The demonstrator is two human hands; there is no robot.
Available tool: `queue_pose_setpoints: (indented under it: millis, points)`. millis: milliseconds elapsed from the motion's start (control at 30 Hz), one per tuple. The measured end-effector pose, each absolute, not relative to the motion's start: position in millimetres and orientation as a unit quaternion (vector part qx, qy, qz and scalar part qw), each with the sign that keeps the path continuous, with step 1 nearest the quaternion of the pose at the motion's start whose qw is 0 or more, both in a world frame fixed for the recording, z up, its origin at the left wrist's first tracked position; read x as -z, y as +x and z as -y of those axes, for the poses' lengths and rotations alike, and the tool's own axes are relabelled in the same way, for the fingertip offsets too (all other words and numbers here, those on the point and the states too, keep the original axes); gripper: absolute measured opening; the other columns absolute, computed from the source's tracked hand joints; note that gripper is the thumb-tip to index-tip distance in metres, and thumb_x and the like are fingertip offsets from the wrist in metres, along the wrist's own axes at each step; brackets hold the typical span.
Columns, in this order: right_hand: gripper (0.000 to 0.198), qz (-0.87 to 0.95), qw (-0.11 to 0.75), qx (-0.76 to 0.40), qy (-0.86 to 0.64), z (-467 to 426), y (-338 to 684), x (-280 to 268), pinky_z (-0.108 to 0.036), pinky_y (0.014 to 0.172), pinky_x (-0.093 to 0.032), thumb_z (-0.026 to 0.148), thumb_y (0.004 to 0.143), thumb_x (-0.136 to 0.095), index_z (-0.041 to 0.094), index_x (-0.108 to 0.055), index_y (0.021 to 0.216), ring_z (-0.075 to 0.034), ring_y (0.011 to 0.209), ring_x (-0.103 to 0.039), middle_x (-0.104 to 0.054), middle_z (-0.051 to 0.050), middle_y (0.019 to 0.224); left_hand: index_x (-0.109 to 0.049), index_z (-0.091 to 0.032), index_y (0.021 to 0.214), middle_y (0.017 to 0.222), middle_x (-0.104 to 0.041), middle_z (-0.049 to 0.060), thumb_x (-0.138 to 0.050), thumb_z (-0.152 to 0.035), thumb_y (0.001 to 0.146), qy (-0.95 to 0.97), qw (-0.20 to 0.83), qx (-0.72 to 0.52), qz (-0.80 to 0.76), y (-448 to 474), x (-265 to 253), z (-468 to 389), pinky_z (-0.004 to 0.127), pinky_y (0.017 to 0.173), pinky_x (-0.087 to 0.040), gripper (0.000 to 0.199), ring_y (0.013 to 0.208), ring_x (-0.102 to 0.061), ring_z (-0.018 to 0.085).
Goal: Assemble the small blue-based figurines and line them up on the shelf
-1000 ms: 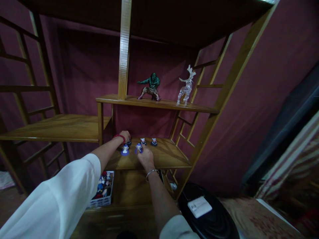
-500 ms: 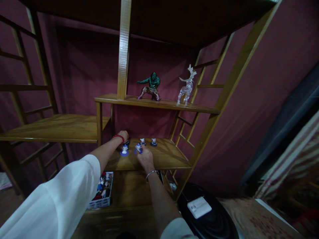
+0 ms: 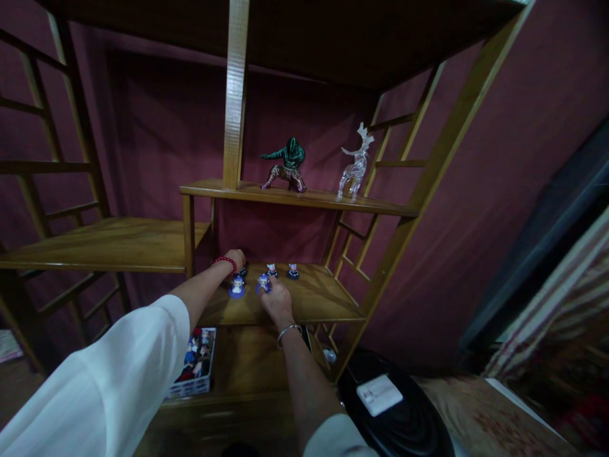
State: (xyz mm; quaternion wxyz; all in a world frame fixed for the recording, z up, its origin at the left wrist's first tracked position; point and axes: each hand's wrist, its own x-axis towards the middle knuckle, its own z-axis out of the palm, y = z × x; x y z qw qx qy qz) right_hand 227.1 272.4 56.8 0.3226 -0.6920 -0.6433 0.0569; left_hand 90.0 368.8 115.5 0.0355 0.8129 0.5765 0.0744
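Note:
On the lower right shelf [image 3: 328, 298], my right hand [image 3: 278, 303] has its fingertips closed on a small purple-and-white figurine [image 3: 263, 283] with a purple round base. A similar figurine [image 3: 236, 287] stands to its left, touched by neither hand. My left hand [image 3: 235, 259], with a red bead bracelet at the wrist, reaches farther back with curled fingers. Under them shows part of a dark-based figurine [image 3: 243, 271], mostly hidden by the hand. Two more figurines with dark bases, one [image 3: 271, 270] behind my right hand and one [image 3: 293, 271] to the right, stand at the back.
A green-and-bronze crouching statuette [image 3: 288, 165] and a clear deer statuette [image 3: 354, 168] stand on the shelf above. A basket of small figures [image 3: 197, 362] sits below left. At the lower right, a white box [image 3: 379, 395] lies on a black round object [image 3: 409, 425].

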Motion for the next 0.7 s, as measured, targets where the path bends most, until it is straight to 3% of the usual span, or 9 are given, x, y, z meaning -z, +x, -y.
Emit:
queue_pose_setpoints:
  millis: [467, 700]
  points:
    - [0.027, 0.642, 0.342, -0.059, -0.684, -277.2, 228.5, -50.8, -0.026, 0.075, -0.039, 0.029, 0.074, -0.050, 0.020, -0.058, 0.098, -0.020, 0.088, -0.055, -0.064, -0.007, 0.093, -0.069, -0.017, 0.089, 0.104, -0.065, 0.010, -0.060, -0.008, 0.061, 0.792, 0.076, -0.107, -0.596, 91.2, -111.6, -371.4, 0.022, 0.085, -0.041, 0.031, 0.100, -0.057, 0.021]
    - [0.030, 0.633, 0.362, -0.076, -0.680, -276.7, 226.9, -51.7, -0.027, 0.075, -0.040, 0.034, 0.071, -0.053, 0.020, -0.059, 0.098, -0.021, 0.088, -0.056, -0.064, -0.007, 0.092, -0.068, -0.011, 0.087, 0.099, -0.065, 0.019, -0.062, -0.013, 0.060, 0.740, 0.117, -0.148, -0.645, 93.7, -113.4, -363.3, 0.027, 0.080, -0.044, 0.028, 0.100, -0.057, 0.027]
